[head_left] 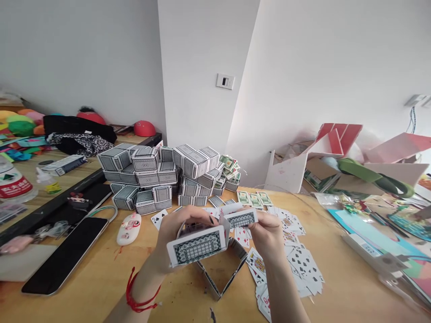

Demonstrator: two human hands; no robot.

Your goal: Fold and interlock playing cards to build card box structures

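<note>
My left hand (180, 224) is closed around a folded box shape made of playing cards (198, 246), its dark patterned back facing me. My right hand (267, 231) pinches a folded playing card (241, 219) at its right end; the card's left end meets the box shape. Below both hands an open square frame of cards (220, 294) stands on the table (182, 296). Loose face-up cards (305, 264) are spread to the right, partly behind my right forearm. My left fingertips are partly hidden behind the cards.
Stacked card boxes (148, 179) stand at the back, with green-patterned cards (254, 199) to their right. At the left lie a white mouse (129, 229) and a black phone-like slab (65, 255). A power strip (370, 258) and a white carton (286, 170) are on the right.
</note>
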